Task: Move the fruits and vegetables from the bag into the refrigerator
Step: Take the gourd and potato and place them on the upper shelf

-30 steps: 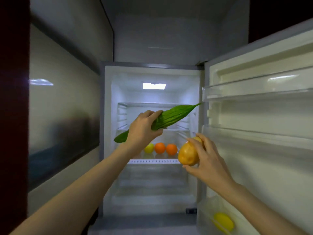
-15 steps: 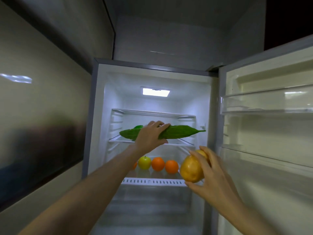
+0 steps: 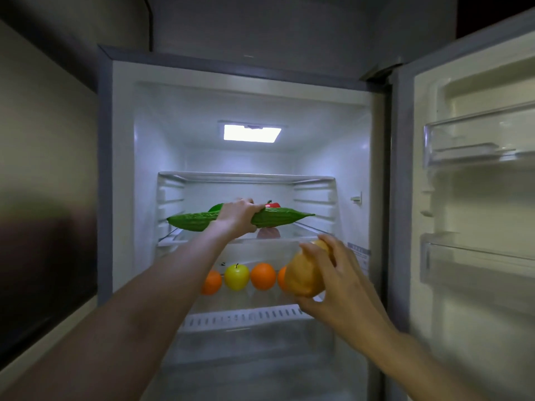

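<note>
The refrigerator [image 3: 121,180] stands open in front of me. My left hand [image 3: 237,217] grips a long green bitter gourd [image 3: 278,219] and holds it level, just above the middle glass shelf [image 3: 307,235]. Behind it on that shelf sit a red pepper [image 3: 273,204] and a green vegetable [image 3: 215,208], both mostly hidden. My right hand [image 3: 333,276] holds a yellow-brown potato [image 3: 304,277] in front of the lower shelf, at its right side. On that lower shelf lie a yellow apple [image 3: 236,276] and oranges [image 3: 263,276]. No bag is in view.
The fridge door [image 3: 474,198] hangs open on the right with see-through door bins [image 3: 477,146]. A top glass shelf [image 3: 246,178] sits under the lit lamp [image 3: 251,133]. A dark glossy cabinet wall [image 3: 46,198] runs along the left.
My head has moved closer to the fridge. My left hand has carried the bitter gourd further in over the middle shelf. My right hand with the potato has risen toward the lower shelf.
</note>
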The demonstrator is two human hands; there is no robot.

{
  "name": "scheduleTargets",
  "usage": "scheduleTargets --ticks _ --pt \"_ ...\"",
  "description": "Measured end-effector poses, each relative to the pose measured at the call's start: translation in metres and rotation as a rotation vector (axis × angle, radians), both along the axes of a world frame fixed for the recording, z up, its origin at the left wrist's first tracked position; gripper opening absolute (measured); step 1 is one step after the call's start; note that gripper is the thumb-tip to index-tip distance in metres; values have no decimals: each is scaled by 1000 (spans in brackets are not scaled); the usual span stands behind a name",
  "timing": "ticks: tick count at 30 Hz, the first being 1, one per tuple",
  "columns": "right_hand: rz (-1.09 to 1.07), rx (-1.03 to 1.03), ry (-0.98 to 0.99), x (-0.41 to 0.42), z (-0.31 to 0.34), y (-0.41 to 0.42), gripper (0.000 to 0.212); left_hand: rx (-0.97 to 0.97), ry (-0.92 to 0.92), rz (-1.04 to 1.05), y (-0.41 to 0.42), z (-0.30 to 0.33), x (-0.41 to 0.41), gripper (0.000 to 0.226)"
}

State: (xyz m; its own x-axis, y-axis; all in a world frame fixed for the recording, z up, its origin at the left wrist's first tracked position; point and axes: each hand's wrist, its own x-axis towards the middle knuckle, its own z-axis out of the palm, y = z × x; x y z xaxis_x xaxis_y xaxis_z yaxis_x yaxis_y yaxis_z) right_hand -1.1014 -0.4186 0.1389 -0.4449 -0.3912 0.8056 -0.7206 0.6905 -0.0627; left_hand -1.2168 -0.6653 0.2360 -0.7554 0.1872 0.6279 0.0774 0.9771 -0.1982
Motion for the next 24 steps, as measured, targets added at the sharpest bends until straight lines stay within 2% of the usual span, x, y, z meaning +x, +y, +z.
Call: scheduleTargets --ticks 10,18,24 --pt "-72 -42 16 -58 16 -35 78 -74 -52 31 -21 -1 -65 53" --pt "-139 -24 -53 -84 19 -41 81 -44 -150 130 -32 -2 -96 46" --pt "-168 -37 -80 -100 24 -36 82 -17 -170 129 -34 -2 -96 47"
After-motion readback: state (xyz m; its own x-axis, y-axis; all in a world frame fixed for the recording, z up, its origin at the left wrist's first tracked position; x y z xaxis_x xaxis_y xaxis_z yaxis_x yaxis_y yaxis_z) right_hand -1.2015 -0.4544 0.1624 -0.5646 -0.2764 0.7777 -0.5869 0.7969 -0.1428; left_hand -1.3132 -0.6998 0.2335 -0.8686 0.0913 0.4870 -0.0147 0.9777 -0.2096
